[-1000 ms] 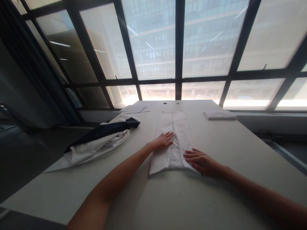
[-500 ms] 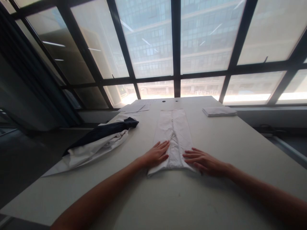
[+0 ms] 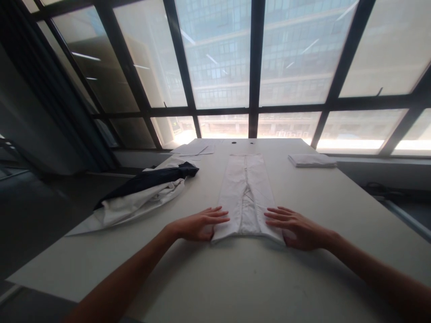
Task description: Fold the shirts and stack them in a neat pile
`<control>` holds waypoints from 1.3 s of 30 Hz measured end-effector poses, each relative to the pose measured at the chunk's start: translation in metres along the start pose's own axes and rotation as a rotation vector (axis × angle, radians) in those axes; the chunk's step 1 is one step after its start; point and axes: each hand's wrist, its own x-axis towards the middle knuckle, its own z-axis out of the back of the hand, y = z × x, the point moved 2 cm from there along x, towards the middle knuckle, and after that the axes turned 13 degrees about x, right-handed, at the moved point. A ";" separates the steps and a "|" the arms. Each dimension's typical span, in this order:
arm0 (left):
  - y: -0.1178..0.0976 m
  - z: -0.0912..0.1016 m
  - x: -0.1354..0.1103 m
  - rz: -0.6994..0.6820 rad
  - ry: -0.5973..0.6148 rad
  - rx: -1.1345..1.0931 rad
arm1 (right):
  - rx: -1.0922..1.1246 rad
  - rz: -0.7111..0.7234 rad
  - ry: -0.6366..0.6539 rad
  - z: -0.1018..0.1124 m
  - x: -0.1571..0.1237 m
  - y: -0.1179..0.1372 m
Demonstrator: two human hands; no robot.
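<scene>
A white garment [image 3: 232, 188] lies lengthwise before me as a long strip. Its two sides meet along a middle seam that opens into a narrow V toward me, where a crumpled inner layer shows. At its near left corner is my left hand [image 3: 198, 224], fingers stretched over the cloth and thumb tucked at the edge. My right hand [image 3: 299, 229] takes the near right corner the same way, fingers on top and thumb partly hidden under the hem. Cloth lies between fingers and thumb on both sides.
The white table [image 3: 256, 287] carries a heap of dark navy cloth [image 3: 151, 181] and white cloth [image 3: 134, 211] at left. Paper sheets [image 3: 195, 149] lie behind the heap. A folded white cloth [image 3: 311, 160] rests at the far right. Large windows [image 3: 218, 63] stand beyond the table.
Both hands have shifted from lying flat on the garment to its near corners; the left moved outward and the thumbs are now at the edge. The view has shifted slightly.
</scene>
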 end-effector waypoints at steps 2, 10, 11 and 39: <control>-0.004 0.001 0.003 -0.014 -0.049 0.040 | 0.005 0.006 0.008 -0.002 0.000 0.002; -0.008 0.001 0.009 -0.072 -0.161 0.216 | -0.067 0.058 -0.066 -0.007 0.003 -0.008; -0.009 0.001 0.010 -0.092 -0.165 0.221 | -0.080 0.068 -0.070 -0.008 0.005 -0.010; -0.017 -0.008 0.015 -0.116 -0.253 -0.060 | 0.159 0.122 -0.115 0.000 0.005 0.000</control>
